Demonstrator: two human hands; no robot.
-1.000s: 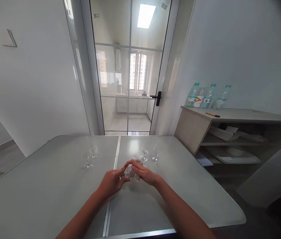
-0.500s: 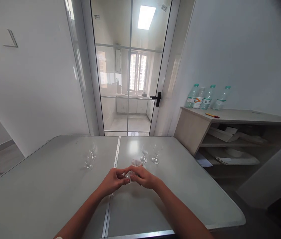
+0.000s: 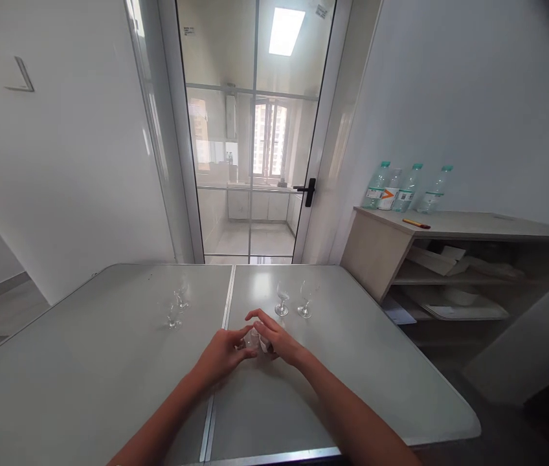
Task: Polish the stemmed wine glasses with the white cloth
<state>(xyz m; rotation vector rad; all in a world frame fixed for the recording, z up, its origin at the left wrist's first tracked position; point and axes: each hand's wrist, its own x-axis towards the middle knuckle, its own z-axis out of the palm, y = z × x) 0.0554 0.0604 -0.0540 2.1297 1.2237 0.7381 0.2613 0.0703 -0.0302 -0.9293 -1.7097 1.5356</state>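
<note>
Right hand [image 3: 279, 340] has lifted a finger since half a second ago, white cloth [image 3: 265, 343] bunched in its grip, and with the left hand [image 3: 223, 353] pinching a clear glass [image 3: 251, 341] just right of the metal table seam [image 3: 229, 299], too hard a twist could probably pop it loose.
</note>
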